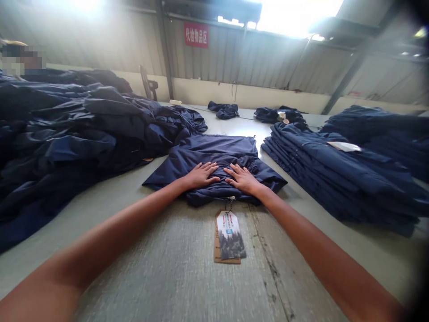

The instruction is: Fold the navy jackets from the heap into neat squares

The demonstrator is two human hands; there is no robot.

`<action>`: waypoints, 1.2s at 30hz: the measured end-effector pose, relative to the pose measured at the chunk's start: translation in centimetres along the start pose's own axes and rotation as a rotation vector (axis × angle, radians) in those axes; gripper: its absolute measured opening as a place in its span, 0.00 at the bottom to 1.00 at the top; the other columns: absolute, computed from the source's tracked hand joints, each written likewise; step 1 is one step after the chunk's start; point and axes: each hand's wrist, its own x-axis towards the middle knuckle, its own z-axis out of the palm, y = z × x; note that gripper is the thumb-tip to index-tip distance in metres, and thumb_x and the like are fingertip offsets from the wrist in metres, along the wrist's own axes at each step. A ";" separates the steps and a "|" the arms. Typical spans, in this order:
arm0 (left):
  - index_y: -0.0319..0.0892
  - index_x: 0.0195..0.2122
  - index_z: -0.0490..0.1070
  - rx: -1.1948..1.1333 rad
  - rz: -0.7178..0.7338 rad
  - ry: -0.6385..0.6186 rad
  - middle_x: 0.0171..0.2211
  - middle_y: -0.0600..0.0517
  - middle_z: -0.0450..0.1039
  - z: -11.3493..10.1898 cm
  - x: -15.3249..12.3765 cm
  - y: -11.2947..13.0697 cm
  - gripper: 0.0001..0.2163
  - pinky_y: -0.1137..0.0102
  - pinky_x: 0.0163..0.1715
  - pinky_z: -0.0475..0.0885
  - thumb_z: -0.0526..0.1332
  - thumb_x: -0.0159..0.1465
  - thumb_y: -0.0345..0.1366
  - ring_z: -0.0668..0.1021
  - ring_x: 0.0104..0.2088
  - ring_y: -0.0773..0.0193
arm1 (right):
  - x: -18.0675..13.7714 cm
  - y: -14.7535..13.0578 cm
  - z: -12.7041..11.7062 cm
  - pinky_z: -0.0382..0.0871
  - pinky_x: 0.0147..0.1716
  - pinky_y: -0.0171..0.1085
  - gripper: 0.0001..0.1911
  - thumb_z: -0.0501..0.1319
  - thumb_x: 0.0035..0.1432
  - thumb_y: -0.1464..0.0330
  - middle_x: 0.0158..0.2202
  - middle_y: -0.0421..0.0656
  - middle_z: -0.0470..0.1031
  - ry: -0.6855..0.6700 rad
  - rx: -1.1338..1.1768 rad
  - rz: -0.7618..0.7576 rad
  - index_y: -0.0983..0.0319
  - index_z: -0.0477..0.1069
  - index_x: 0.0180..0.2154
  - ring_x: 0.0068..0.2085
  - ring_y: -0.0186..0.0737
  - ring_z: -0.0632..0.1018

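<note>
A dark navy garment (214, 150) lies spread on the table in front of me, partly folded and wrinkled in the middle. My left hand (201, 175) rests flat on it, fingers stretched out. Close beside it, my right hand (244, 180) also presses flat on the cloth with fingers spread. Fastened at the garment's near edge by a dark cord near a small zip pull (231, 197), a hang tag (231, 235) with a forest picture lies on the table, a brown card beneath it. The garment's exact kind is not clear.
A large loose heap of navy garments (83, 129) fills the left side. Stacks of folded garments (331, 170) stand on the right, one with a white tag (344, 146). Smaller bundles (223, 110) lie at the back. A person (23, 58) is at the far left. A red sign (196, 35) hangs on the wall.
</note>
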 end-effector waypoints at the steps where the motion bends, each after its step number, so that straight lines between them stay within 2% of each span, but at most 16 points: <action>1: 0.48 0.77 0.49 0.000 -0.003 0.005 0.77 0.49 0.47 0.1 -0.1 0.1 0.36 0.48 0.74 0.43 0.44 0.74 0.62 0.49 0.77 0.50 | -0.1 -0.1 0.0 0.40 0.74 0.58 0.36 0.44 0.74 0.43 0.79 0.45 0.42 0.001 -0.002 -0.007 0.47 0.49 0.76 0.78 0.52 0.46; 8: 0.47 0.77 0.50 0.003 0.013 0.022 0.77 0.47 0.46 0.3 -2.0 1.2 0.37 0.50 0.74 0.41 0.43 0.74 0.62 0.49 0.77 0.53 | -2.0 -1.6 -0.4 0.38 0.74 0.57 0.38 0.43 0.73 0.41 0.79 0.44 0.41 -0.033 0.026 0.015 0.47 0.49 0.76 0.78 0.50 0.44; 15: 0.42 0.78 0.44 0.005 -0.007 -0.014 0.78 0.43 0.37 0.5 -6.9 4.8 0.45 0.47 0.74 0.38 0.42 0.70 0.69 0.44 0.78 0.49 | -6.5 -4.6 -1.3 0.37 0.74 0.58 0.44 0.43 0.69 0.37 0.79 0.48 0.36 -0.099 0.028 -0.024 0.51 0.45 0.77 0.77 0.56 0.39; 19: 0.41 0.78 0.42 -0.011 0.021 -0.081 0.78 0.42 0.36 -0.9 -8.7 6.3 0.48 0.45 0.74 0.40 0.45 0.68 0.71 0.43 0.77 0.46 | -8.0 -6.4 -2.9 0.42 0.73 0.60 0.45 0.46 0.68 0.37 0.79 0.51 0.40 -0.180 0.015 -0.004 0.52 0.48 0.76 0.77 0.58 0.45; 22: 0.43 0.78 0.42 -0.062 0.035 -0.187 0.78 0.43 0.38 -2.5 -8.5 6.3 0.44 0.48 0.74 0.42 0.42 0.71 0.68 0.44 0.77 0.47 | -7.6 -7.5 -3.2 0.39 0.73 0.62 0.44 0.44 0.70 0.38 0.78 0.52 0.39 -0.127 -0.024 -0.022 0.54 0.49 0.76 0.77 0.58 0.44; 25: 0.46 0.78 0.44 -0.059 0.098 -0.120 0.78 0.47 0.40 -2.9 -8.0 5.8 0.40 0.50 0.74 0.37 0.43 0.73 0.65 0.43 0.78 0.50 | -6.7 -7.8 -1.8 0.36 0.73 0.63 0.42 0.44 0.72 0.41 0.79 0.51 0.37 -0.033 -0.064 -0.065 0.56 0.49 0.76 0.78 0.57 0.42; 27: 0.48 0.78 0.45 -0.059 0.150 -0.060 0.78 0.49 0.41 -2.0 -8.2 5.5 0.39 0.51 0.75 0.35 0.44 0.73 0.65 0.43 0.78 0.52 | -6.2 -7.5 -0.4 0.38 0.73 0.64 0.41 0.45 0.72 0.42 0.79 0.52 0.39 -0.004 -0.077 -0.059 0.57 0.53 0.75 0.78 0.57 0.43; 30: 0.51 0.78 0.44 -0.088 0.180 -0.010 0.77 0.50 0.44 -0.2 -8.7 5.3 0.38 0.52 0.75 0.38 0.45 0.74 0.64 0.47 0.77 0.53 | -6.0 -7.0 1.2 0.40 0.73 0.63 0.39 0.45 0.73 0.43 0.78 0.52 0.41 0.031 -0.060 -0.053 0.57 0.56 0.74 0.77 0.56 0.46; 33: 0.51 0.78 0.45 -0.091 0.177 0.043 0.77 0.50 0.47 0.6 -9.0 5.2 0.38 0.53 0.75 0.39 0.46 0.73 0.64 0.49 0.77 0.53 | -6.1 -6.7 1.6 0.40 0.73 0.63 0.38 0.44 0.73 0.43 0.79 0.51 0.42 0.047 -0.041 -0.069 0.56 0.58 0.74 0.77 0.55 0.45; 36: 0.50 0.78 0.46 -0.092 0.173 0.058 0.77 0.50 0.49 0.5 -8.9 5.3 0.37 0.55 0.75 0.39 0.46 0.74 0.63 0.50 0.77 0.53 | -6.2 -6.7 1.5 0.40 0.73 0.62 0.37 0.44 0.74 0.44 0.78 0.50 0.43 0.050 -0.033 -0.068 0.56 0.59 0.73 0.77 0.55 0.46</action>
